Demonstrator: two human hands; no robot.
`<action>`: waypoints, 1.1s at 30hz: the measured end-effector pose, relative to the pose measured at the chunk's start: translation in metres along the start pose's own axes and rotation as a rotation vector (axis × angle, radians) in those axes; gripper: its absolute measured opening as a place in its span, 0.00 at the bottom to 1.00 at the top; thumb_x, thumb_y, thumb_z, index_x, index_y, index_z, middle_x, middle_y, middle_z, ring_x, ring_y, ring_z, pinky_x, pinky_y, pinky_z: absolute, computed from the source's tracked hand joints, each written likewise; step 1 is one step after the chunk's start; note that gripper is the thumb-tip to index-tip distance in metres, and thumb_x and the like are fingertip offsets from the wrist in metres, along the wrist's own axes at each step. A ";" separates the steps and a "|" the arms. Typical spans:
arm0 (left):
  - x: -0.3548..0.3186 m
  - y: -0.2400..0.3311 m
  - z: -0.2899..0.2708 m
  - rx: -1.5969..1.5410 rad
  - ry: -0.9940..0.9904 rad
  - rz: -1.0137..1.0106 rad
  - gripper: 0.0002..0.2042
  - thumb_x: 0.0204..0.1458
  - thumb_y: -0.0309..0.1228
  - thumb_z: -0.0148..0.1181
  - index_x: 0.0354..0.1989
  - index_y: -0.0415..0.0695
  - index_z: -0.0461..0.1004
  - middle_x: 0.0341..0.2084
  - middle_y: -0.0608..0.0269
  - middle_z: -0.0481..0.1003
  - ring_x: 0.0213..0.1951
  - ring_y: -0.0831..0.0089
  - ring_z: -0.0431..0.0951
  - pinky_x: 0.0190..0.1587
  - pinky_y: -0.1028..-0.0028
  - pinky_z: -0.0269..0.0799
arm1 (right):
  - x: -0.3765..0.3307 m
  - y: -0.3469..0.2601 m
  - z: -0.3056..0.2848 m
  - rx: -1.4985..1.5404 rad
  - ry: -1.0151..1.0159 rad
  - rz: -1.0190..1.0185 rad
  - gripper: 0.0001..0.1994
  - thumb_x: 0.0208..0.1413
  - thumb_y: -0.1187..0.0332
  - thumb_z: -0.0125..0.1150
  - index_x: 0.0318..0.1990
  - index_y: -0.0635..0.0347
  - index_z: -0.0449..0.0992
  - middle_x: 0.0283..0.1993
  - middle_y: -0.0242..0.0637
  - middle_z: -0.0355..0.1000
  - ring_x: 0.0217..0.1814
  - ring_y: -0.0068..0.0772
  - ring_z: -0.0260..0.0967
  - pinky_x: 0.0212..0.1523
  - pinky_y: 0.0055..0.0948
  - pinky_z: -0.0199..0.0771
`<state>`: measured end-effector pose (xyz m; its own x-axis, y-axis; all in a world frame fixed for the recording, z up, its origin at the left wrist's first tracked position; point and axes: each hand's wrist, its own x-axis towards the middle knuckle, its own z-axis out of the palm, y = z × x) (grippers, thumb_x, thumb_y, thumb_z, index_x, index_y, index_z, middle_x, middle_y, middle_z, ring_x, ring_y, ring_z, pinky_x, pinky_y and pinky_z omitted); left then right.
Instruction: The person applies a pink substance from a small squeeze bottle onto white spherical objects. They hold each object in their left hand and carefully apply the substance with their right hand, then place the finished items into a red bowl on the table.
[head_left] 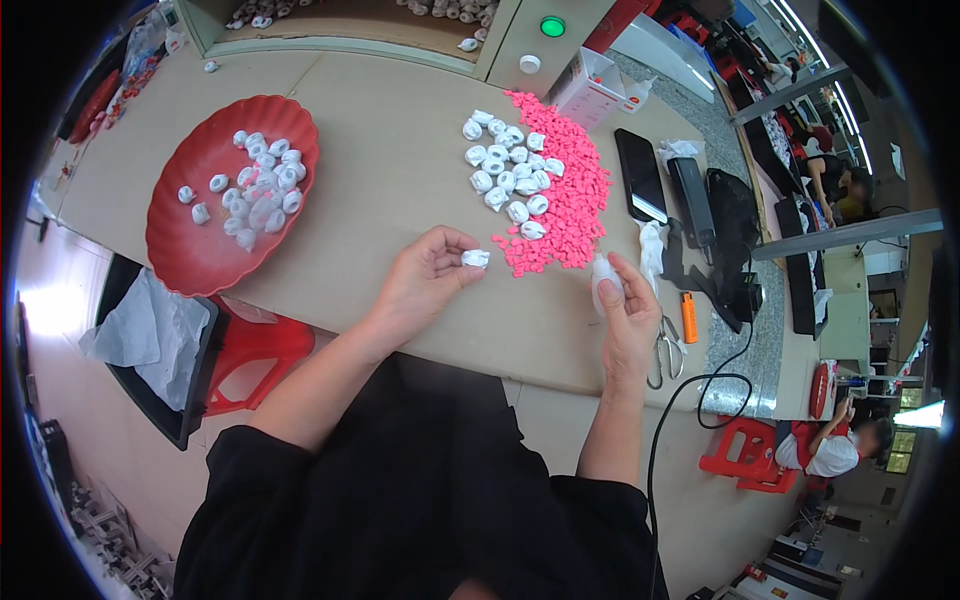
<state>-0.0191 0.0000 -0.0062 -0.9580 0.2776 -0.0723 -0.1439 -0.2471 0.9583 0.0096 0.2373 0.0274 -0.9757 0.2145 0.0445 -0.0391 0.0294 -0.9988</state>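
Note:
Between the thumb and fingers of my left hand (pixel 430 275) is a small white molded piece (pixel 475 259), held just above the table. My right hand (pixel 632 318) grips a small translucent squeeze bottle (pixel 606 278) with its tip pointing away from me. Beyond and between my hands lies a heap of small pink pieces (pixel 572 195). A cluster of similar white pieces (pixel 497 163) rests along the heap's left side, some touching the pink ones. Farther left, more white pieces (pixel 262 175) sit in a red scalloped tray (pixel 185 255).
Right of the heap lie a black phone (pixel 640 172), a dark elongated device (pixel 690 200), an orange lighter (pixel 689 318) and scissors (pixel 668 355). A black cable (pixel 690 380) hangs over the table's edge. Behind stands a cabinet with a green button (pixel 552 27). Other people work at right.

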 end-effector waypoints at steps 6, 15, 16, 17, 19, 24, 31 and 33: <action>0.001 0.002 0.002 -0.019 -0.012 -0.009 0.09 0.49 0.18 0.54 0.39 0.36 0.65 0.34 0.63 0.71 0.39 0.79 0.72 0.44 0.80 0.68 | 0.008 0.001 -0.002 0.025 -0.075 -0.013 0.13 0.48 0.75 0.59 0.42 0.67 0.68 0.32 0.29 0.68 0.32 0.18 0.63 0.35 0.18 0.62; 0.000 0.002 0.002 -0.004 -0.012 -0.011 0.09 0.49 0.17 0.54 0.38 0.36 0.65 0.34 0.63 0.71 0.38 0.80 0.72 0.44 0.81 0.68 | 0.033 0.008 -0.003 -0.665 -0.151 -0.298 0.04 0.41 0.76 0.61 0.27 0.61 0.75 0.23 0.33 0.67 0.27 0.26 0.64 0.28 0.24 0.62; 0.000 0.001 0.002 -0.003 -0.015 -0.009 0.09 0.49 0.17 0.54 0.38 0.36 0.65 0.34 0.63 0.71 0.38 0.80 0.72 0.44 0.81 0.68 | 0.033 0.009 -0.001 -0.700 -0.160 -0.340 0.04 0.40 0.76 0.62 0.26 0.61 0.76 0.23 0.34 0.67 0.27 0.28 0.64 0.28 0.25 0.62; 0.001 0.001 0.002 -0.003 -0.016 -0.012 0.09 0.49 0.17 0.54 0.38 0.36 0.65 0.34 0.63 0.71 0.38 0.80 0.72 0.44 0.81 0.68 | 0.033 0.010 0.001 -0.735 -0.169 -0.381 0.04 0.38 0.76 0.63 0.26 0.60 0.76 0.23 0.35 0.67 0.27 0.30 0.65 0.28 0.27 0.63; 0.001 0.000 0.002 -0.004 -0.012 -0.015 0.09 0.49 0.17 0.54 0.38 0.36 0.65 0.34 0.63 0.71 0.38 0.80 0.72 0.44 0.81 0.68 | 0.034 0.012 0.005 -0.817 -0.175 -0.459 0.06 0.36 0.74 0.64 0.26 0.60 0.76 0.23 0.36 0.68 0.28 0.34 0.65 0.29 0.30 0.63; 0.001 0.001 0.001 0.011 -0.013 -0.021 0.09 0.49 0.18 0.54 0.38 0.36 0.65 0.34 0.63 0.71 0.38 0.80 0.72 0.44 0.80 0.68 | 0.034 0.008 0.020 -0.896 -0.222 -0.524 0.07 0.34 0.73 0.65 0.26 0.59 0.77 0.24 0.35 0.69 0.30 0.37 0.66 0.31 0.33 0.64; 0.001 0.000 0.001 0.006 -0.012 -0.009 0.09 0.49 0.18 0.55 0.38 0.36 0.65 0.34 0.63 0.71 0.38 0.80 0.72 0.44 0.80 0.69 | 0.035 0.014 0.021 -0.985 -0.208 -0.484 0.06 0.35 0.72 0.63 0.25 0.59 0.75 0.25 0.35 0.69 0.31 0.37 0.67 0.32 0.34 0.63; 0.001 -0.001 0.000 0.007 -0.013 -0.007 0.09 0.49 0.18 0.55 0.38 0.36 0.65 0.34 0.63 0.71 0.38 0.80 0.72 0.44 0.80 0.69 | 0.029 0.013 0.021 -1.037 -0.194 -0.535 0.05 0.35 0.73 0.63 0.25 0.59 0.75 0.25 0.35 0.69 0.30 0.37 0.67 0.31 0.34 0.63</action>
<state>-0.0199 0.0008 -0.0068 -0.9536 0.2914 -0.0760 -0.1492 -0.2380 0.9597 -0.0241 0.2232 0.0154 -0.9085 -0.2146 0.3587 -0.3457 0.8682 -0.3561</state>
